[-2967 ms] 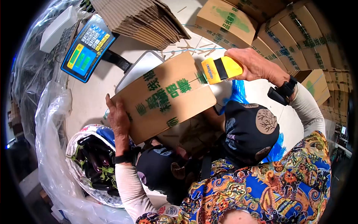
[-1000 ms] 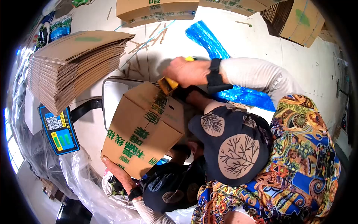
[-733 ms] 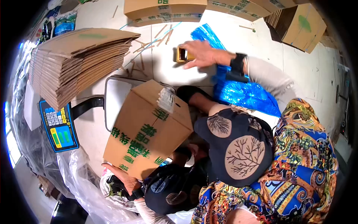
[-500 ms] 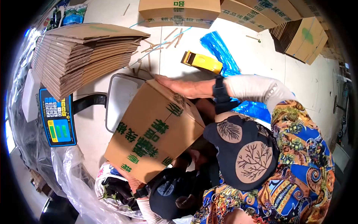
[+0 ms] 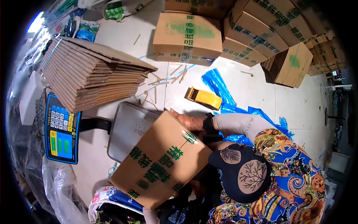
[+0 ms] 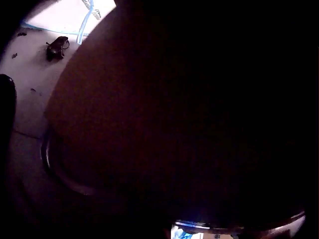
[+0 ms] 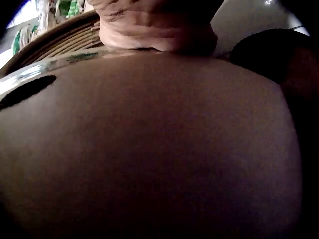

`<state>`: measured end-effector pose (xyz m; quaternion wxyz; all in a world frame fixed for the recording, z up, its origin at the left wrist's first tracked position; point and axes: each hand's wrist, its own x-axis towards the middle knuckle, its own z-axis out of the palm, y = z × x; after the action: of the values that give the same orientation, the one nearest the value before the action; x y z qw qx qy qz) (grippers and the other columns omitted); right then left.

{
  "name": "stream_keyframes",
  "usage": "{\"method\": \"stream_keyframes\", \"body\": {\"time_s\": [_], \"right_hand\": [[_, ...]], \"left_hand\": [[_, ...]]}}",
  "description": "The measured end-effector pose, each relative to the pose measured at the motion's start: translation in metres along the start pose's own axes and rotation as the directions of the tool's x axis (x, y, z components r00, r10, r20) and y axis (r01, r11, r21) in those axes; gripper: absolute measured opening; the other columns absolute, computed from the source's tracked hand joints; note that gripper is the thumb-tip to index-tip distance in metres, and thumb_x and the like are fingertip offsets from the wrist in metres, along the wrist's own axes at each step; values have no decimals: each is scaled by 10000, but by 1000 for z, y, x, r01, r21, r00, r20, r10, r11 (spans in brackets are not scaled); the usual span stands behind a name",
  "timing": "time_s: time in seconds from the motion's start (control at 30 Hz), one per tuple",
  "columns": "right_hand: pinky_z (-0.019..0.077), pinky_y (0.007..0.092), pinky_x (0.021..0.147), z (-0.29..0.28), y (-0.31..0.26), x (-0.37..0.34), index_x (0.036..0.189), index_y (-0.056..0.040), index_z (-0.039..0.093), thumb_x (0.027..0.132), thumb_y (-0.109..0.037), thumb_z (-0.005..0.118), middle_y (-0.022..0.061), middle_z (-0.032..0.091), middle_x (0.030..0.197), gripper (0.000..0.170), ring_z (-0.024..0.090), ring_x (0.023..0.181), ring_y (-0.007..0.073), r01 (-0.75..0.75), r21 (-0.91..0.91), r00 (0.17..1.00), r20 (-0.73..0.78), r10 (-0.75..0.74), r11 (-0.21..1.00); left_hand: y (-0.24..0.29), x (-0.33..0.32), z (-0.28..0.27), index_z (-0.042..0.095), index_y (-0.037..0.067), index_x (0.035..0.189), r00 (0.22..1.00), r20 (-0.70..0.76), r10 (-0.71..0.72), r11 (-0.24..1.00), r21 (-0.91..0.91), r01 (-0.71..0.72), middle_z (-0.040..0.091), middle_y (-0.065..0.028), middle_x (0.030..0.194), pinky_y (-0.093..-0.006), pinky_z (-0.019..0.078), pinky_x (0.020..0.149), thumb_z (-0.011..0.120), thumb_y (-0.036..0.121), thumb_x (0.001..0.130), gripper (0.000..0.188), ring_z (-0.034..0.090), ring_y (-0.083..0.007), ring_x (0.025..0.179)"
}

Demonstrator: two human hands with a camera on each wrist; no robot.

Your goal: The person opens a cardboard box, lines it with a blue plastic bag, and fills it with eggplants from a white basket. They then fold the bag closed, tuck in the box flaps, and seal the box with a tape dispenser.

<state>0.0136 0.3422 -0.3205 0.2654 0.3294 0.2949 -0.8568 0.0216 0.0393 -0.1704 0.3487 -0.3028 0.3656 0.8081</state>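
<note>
A closed cardboard box [image 5: 149, 164] with green print is held tilted over the lap, beside the weighing platform [image 5: 125, 130]; clear tape shows at its upper right end. My right hand [image 5: 190, 121] lies against that end with fingers extended; in the right wrist view its palm side [image 7: 154, 25] meets the cardboard [image 7: 149, 129]. My left hand is hidden behind the box's lower end, with only a bit of sleeve [image 5: 150, 215] showing. Dark cardboard [image 6: 124, 109] fills most of the left wrist view. On the floor lies a yellow tape dispenser [image 5: 205, 98].
Flattened cartons [image 5: 100, 74] are stacked upper left, near the scale display [image 5: 62, 128]. Printed boxes [image 5: 186, 35] stand at the back. Blue plastic film [image 5: 220, 87] and cardboard strips lie on the floor. Below left is a bag [image 5: 112, 198] of dark produce.
My right hand has let go of the tape dispenser on the floor and moved to the box's end. The left hand, earlier visible at the lower end, is now hidden. The head view has shifted.
</note>
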Motion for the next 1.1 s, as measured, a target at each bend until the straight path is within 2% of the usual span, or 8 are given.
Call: {"method": "stream_keyframes", "body": {"time_s": [0.2,0.53,0.8,0.93,0.97,1.0,1.03,1.1], "right_hand": [[438,443,992,-27,-19,-59,1349,-54,514,952,-671,347,131,577,1320,752,534,1172,265,-70,-15,997,37,71,997],[479,442,919,-18,-114,-259,1390,-83,461,948,-691,304,130,572,1301,768,536,1172,273,189,-339,971,-78,-228,922],[511,441,861,6,-229,-293,1423,-105,418,945,-708,269,128,568,1285,783,539,1172,280,384,-522,824,-179,-538,762],[528,441,832,-9,-256,-269,1439,-117,397,943,-716,252,127,566,1278,791,540,1171,283,436,-429,774,-270,-573,791],[529,438,822,-23,-259,-259,1456,-123,371,936,-726,250,133,548,1291,805,520,1192,301,449,-339,794,-272,-543,826],[517,464,815,-3,-254,-263,1490,-140,298,901,-776,245,136,407,1440,869,509,1172,369,451,-359,729,-380,-570,817],[466,503,908,2,-257,-266,1514,-163,252,874,-810,231,127,242,1551,910,431,1260,419,465,-354,709,-400,-581,812],[354,541,1028,-21,-267,-255,1542,-177,179,855,-832,224,117,135,1604,950,297,1378,414,533,-419,652,-350,-673,735]], "left_hand": [[7,10,25,444,69,1395,997,74,-3,998,69,-2,505,-116,1381,-430,396,1041,321,636,981,712,504,-278,1206],[56,43,160,445,72,1395,927,373,41,926,335,-175,505,-117,1383,-432,386,1054,318,636,981,711,500,-274,1218],[102,104,299,446,74,1394,764,635,119,719,475,-507,504,-118,1384,-434,377,1064,316,635,981,709,497,-271,1227],[89,139,341,388,73,1432,723,683,105,864,297,-406,450,-122,1435,-477,362,1072,345,608,988,696,467,-311,1264],[82,149,346,359,73,1451,721,686,98,913,226,-339,422,-124,1460,-498,355,1075,360,595,992,695,453,-331,1282],[79,169,347,328,81,1465,791,589,165,898,242,-368,362,-98,1491,-519,470,934,426,503,1008,630,542,-356,1126],[76,177,357,224,76,1510,790,584,187,831,335,-444,277,-92,1544,-483,483,934,501,466,992,705,539,-380,1132],[71,183,375,105,111,1544,775,582,246,732,413,-542,272,-90,1552,-476,470,957,560,496,954,839,521,-368,1164]]}}
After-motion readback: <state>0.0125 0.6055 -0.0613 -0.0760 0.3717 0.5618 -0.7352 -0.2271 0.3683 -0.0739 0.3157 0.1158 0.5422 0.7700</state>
